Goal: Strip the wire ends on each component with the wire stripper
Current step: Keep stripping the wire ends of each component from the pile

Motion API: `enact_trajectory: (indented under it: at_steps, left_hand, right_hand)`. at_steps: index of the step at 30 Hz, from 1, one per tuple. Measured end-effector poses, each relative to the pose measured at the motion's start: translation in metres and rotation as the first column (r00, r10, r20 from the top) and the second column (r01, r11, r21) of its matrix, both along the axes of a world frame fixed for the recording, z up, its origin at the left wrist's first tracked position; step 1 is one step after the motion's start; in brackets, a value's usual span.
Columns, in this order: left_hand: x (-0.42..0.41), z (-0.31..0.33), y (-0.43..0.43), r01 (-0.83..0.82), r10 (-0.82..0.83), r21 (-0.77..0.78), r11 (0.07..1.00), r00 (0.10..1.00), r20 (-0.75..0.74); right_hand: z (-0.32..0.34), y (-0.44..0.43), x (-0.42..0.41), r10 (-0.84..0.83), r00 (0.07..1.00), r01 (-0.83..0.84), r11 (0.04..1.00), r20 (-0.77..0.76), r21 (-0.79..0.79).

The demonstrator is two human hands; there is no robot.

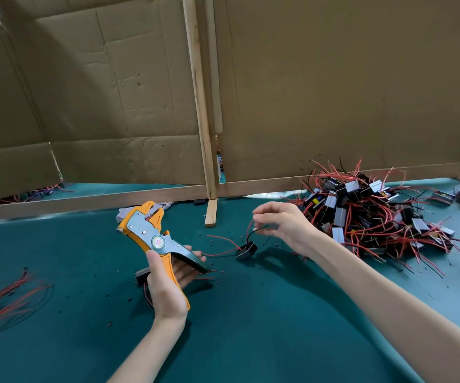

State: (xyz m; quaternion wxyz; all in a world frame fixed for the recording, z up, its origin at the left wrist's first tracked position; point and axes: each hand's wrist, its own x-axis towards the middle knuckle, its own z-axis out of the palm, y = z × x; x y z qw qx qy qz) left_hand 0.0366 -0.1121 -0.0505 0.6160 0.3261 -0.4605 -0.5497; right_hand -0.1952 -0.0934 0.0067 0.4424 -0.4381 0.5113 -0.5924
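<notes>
Left hand (pixel 165 288) clasps wire stripper (pixel 151 236) upright; right hand (pixel 284 225) pinches component's (pixel 246 249) wire.

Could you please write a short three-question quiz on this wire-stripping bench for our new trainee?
1. True or false: the wire stripper is in the left hand.
2. What does the right hand pinch?
A. a black wire of the small black component
B. the wooden post
C. a strip of cardboard
3. On which side of the green table does the large pile of components lie?

Key: 1 true; 2 A; 3 the right side, beyond the right hand.
</notes>
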Motion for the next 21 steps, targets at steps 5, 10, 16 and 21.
enact_trajectory:
  at_steps: [5, 10, 16, 21]
  left_hand:
    - [0.0, 0.0, 0.001, 0.033, -0.033, 0.002, 0.999, 0.999, 0.003]
    - [0.001, 0.0, 0.001, 0.043, -0.043, 0.018, 0.999, 0.999, 0.022]
    - [0.0, -0.001, 0.002, 0.061, -0.061, 0.027, 0.998, 0.998, 0.019]
    - [0.0, -0.001, 0.002, 0.065, -0.065, 0.014, 0.998, 0.998, 0.017]
  right_hand:
    - [-0.01, 0.01, -0.012, 0.031, 0.97, -0.043, 0.998, 0.24, 0.043]
    - [-0.015, 0.014, -0.011, 0.179, 0.953, -0.198, 0.979, 0.245, 0.056]
    - [-0.006, 0.024, -0.016, 0.327, 0.933, -0.333, 0.943, 0.149, 0.012]
    - [0.002, 0.033, -0.026, 0.385, 0.907, -0.402, 0.912, 0.169, 0.079]
